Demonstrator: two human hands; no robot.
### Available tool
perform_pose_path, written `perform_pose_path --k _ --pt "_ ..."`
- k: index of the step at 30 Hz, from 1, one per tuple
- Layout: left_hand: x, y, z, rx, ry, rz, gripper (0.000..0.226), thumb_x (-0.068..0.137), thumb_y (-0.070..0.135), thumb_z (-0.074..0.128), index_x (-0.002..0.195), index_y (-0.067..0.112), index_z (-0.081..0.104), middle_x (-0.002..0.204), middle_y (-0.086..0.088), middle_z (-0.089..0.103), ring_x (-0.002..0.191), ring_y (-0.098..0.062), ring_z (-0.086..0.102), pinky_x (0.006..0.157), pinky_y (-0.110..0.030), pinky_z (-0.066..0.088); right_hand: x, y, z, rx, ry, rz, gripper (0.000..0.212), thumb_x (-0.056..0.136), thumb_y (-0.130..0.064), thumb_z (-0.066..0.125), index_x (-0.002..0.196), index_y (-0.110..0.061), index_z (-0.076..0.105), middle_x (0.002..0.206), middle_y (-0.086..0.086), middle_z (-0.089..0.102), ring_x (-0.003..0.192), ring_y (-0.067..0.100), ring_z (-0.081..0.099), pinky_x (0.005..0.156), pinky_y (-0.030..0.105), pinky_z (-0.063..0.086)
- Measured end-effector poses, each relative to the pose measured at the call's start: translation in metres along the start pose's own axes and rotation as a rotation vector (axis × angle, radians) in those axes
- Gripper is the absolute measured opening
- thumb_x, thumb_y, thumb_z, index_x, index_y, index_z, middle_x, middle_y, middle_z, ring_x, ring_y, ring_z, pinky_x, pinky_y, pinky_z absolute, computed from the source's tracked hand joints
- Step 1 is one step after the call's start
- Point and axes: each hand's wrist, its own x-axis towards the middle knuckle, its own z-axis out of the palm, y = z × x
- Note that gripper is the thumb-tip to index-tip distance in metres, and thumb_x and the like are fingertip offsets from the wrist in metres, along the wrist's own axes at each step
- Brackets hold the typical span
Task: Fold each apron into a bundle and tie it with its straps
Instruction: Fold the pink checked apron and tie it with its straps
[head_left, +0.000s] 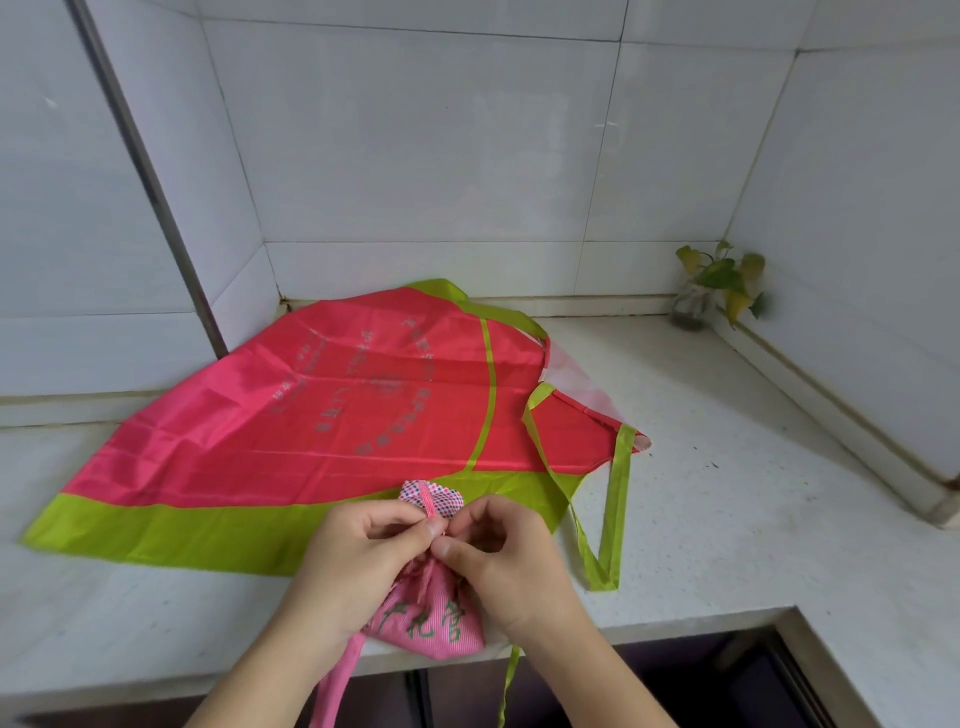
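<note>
A pink striped apron with green lettering is folded into a small bundle (434, 626) at the counter's front edge, its dotted end poking up between my hands. My left hand (358, 556) and my right hand (506, 561) meet on top of it, both pinching its pink strap where it crosses the bundle. One pink strap end (332, 691) hangs over the counter edge. Behind lies a large red apron (322, 415) with lime green borders, spread flat. Its green straps (613, 509) trail to the right, and one drops off the front edge.
The pale speckled counter (727, 493) sits in a corner of white tiled walls. A small jar with a leafy plant (711, 291) stands at the back right. A dark opening lies below the counter's front edge.
</note>
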Motion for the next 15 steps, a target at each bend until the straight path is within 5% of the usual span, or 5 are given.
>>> perform_pose_path --k 7,12,15 --pt "-0.005 0.008 -0.001 0.042 -0.047 0.047 0.018 0.09 0.012 0.079 0.073 0.018 0.081 0.073 -0.008 0.075 0.07 -0.012 0.067 0.073 -0.032 0.05 -0.002 -0.011 -0.001 -0.226 -0.022 -0.026 0.012 0.083 -0.019 0.082 0.082 -0.018 0.07 0.066 -0.005 0.069 0.058 0.003 0.058 0.059 0.028 0.049" --pt "-0.005 0.002 0.001 0.151 0.047 0.204 0.018 0.083 0.017 0.087 0.072 0.03 0.081 0.087 0.005 0.074 0.091 -0.015 0.071 0.087 -0.038 0.054 -0.009 -0.018 0.005 -0.49 0.075 -0.262 0.008 0.085 -0.021 0.064 0.083 -0.021 0.072 0.067 -0.007 0.068 0.067 0.013 0.061 0.058 0.022 0.046" --pt "-0.007 0.0 0.004 0.127 0.074 0.216 0.014 0.082 0.02 0.086 0.074 0.03 0.082 0.087 0.005 0.075 0.092 -0.016 0.071 0.087 -0.04 0.054 -0.006 -0.01 0.013 -0.596 0.139 -0.347 0.011 0.082 -0.019 0.056 0.079 -0.018 0.066 0.07 -0.004 0.062 0.067 0.016 0.054 0.062 0.035 0.045"
